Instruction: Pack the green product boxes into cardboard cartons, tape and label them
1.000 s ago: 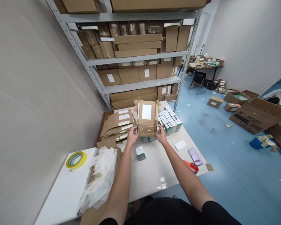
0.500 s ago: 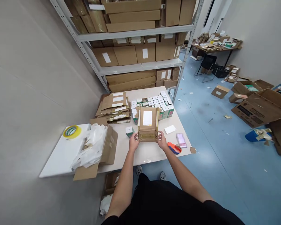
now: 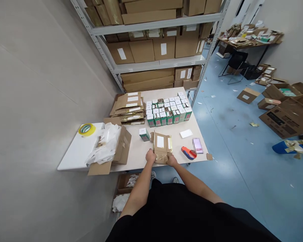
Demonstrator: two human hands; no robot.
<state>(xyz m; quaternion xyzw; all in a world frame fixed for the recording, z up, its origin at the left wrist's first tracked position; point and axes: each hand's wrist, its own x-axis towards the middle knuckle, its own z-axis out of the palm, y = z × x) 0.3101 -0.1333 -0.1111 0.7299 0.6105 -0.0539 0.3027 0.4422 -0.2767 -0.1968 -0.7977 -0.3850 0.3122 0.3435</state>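
A brown cardboard mailer box (image 3: 163,151) with a white label and shiny clear tape lies unfolded at the table's near edge. My left hand (image 3: 150,156) grips its near left corner and my right hand (image 3: 172,160) its near right corner; both hands are closed, with some fingers hidden. Just left of it stands a single small green-and-white box (image 3: 144,134). Beyond are rows of similar small boxes (image 3: 169,118), some with open tops. To the right are a white card-like piece (image 3: 186,133), a red-and-blue tool (image 3: 189,153) and a blurred pinkish rectangle (image 3: 197,145).
Flattened cardboard (image 3: 131,109) is piled at the table's back left. A carton (image 3: 125,144) stuffed with white wrapping and a yellow tape roll (image 3: 87,129) stand at the left. Behind the table rises a metal shelf (image 3: 161,64). Large cartons (image 3: 288,116) occupy the right floor.
Both hands have lowered the mailer box toward me, from a raised, tilted position before the small boxes down to the table's near edge. The camera view has shifted slightly.
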